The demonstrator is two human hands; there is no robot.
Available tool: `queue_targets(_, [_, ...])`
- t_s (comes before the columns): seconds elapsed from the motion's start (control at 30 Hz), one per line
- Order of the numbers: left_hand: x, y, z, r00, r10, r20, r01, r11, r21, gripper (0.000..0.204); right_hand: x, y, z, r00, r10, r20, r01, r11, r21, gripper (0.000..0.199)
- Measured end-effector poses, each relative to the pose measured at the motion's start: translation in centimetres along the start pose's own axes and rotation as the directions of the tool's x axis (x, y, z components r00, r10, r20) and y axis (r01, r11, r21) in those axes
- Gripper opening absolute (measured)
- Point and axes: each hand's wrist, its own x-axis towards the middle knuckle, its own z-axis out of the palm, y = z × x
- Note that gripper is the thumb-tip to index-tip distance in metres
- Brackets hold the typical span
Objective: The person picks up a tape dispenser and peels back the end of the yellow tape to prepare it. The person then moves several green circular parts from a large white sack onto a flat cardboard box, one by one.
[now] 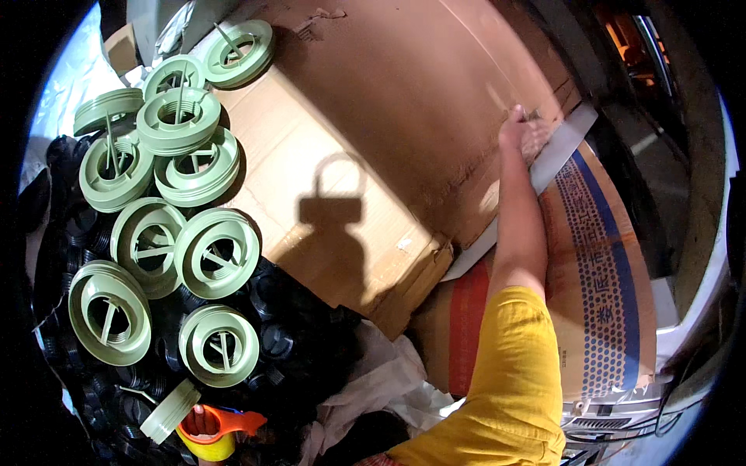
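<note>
Right hand (519,126) is reaching out, fingers curling onto the far edge of the flat cardboard sheet (373,147), just getting a grip. Left hand isn't showing. Green plastic rings (167,179) are piling up alongside, looks barely started.

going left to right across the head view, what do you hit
pale green ring-shaped plastic parts over black parts → flattened brown cardboard → right hand reaching to the cardboard's far edge → printed carton with a blue stripe
</note>
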Motion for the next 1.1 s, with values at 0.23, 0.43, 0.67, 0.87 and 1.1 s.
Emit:
queue_targets(0.23, [1.6,0.3,-0.8,0.997,0.021,-0.069,-0.018,0.999,0.038,0.062,-1.5,-2.3,-1.1,0.993,0.015,0.117,0.031,0.923,-0.385,0.105])
queue_targets(0.43, [-7.0,-0.4,5.4,0.998,0.063,-0.026,-0.064,0.997,-0.039,0.051,-1.5,-3.6,0.7,0.882,-0.385,0.272,0.445,0.871,-0.209,0.093])
queue_targets(0.67, [-0.3,0.1,1.2,0.994,0.016,-0.110,-0.018,1.000,-0.018,0.055,-1.5,-1.5,0.2,0.940,-0.340,0.023,0.340,0.935,-0.098,0.101])
queue_targets(0.87, [2.1,0.9,-0.6,0.993,-0.030,-0.116,0.020,0.996,-0.088,0.050,-1.2,0.1,-0.7,0.960,-0.156,0.234,0.213,0.947,-0.242,0.098])
queue_targets(1.1, [1.8,0.5,-0.4,0.984,-0.002,-0.177,-0.019,0.993,-0.118,0.048,-8.3,-3.3,-1.1,0.912,-0.151,0.383,0.239,0.951,-0.195,0.096])
